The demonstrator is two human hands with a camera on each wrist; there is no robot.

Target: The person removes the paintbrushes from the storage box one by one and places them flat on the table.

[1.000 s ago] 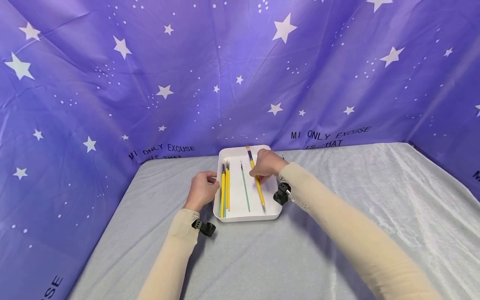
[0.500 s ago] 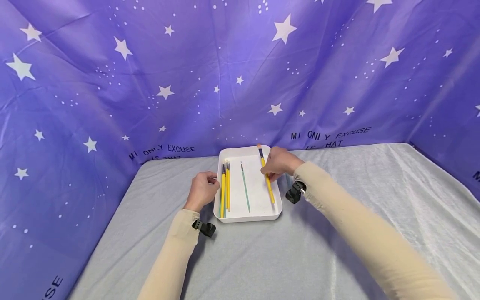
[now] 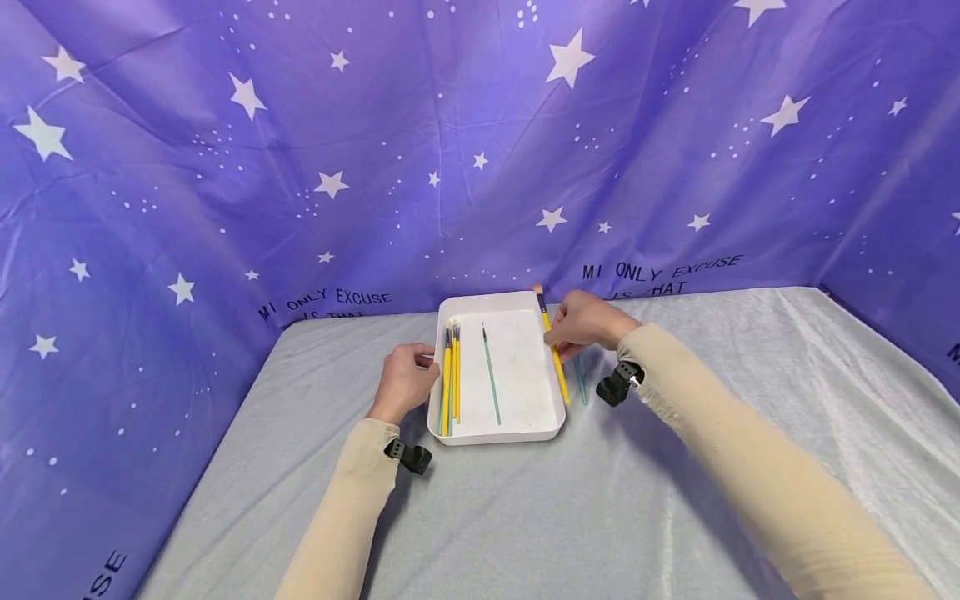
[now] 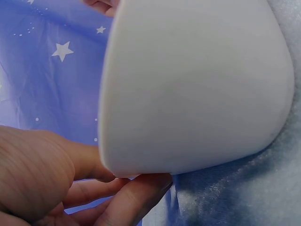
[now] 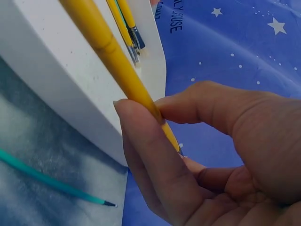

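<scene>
My right hand [image 3: 588, 321] pinches a yellow-handled paintbrush [image 3: 559, 371] between thumb and fingers, over the right rim of a shallow white tray [image 3: 517, 433]. In the right wrist view the brush [image 5: 124, 77] slants past the fingertips, its bristles hidden behind the hand. My left hand [image 3: 405, 382] holds the tray's left side; in the left wrist view the thumb is at the rim and the fingers lie against the wall [image 4: 197, 94]. Inside the tray, several yellow and teal paintbrushes [image 3: 447, 383] lie along the left wall. A single thin teal paintbrush [image 3: 491, 375] lies mid-tray.
Another teal paintbrush [image 3: 581, 382] lies on the grey cloth right of the tray, partly under my right hand. A purple star-printed curtain [image 3: 480, 150] hangs behind the cloth-covered table [image 3: 495, 517].
My right hand has carried the yellow paintbrush rightward, from above the tray's interior to its right rim. The teal brush outside now shows more. My left hand has stayed in place.
</scene>
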